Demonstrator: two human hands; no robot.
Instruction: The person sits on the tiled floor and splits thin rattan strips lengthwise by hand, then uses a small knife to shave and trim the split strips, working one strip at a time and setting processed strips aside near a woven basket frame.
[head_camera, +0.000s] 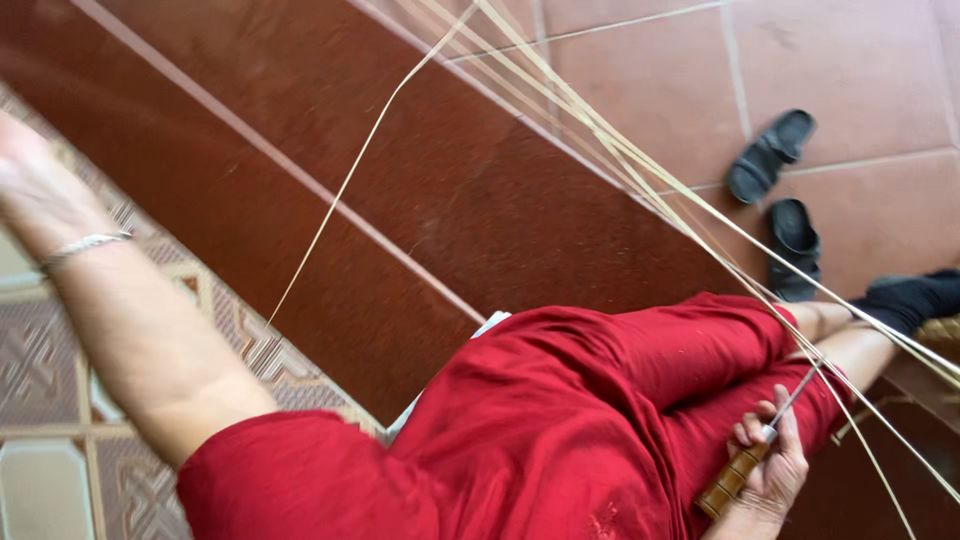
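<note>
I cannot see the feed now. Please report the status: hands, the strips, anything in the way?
Right hand shut on wooden-handled awl. Left hand raised, blurred, grip unclear. Pale strips fan across red-trousered lap. Black sandals lie apart on floor.

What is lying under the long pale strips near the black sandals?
Under the pale strips lies the reddish tiled floor, with the black sandals just beside them. Lower down, the strips cross red trousers; the floor beneath those is covered.
</note>
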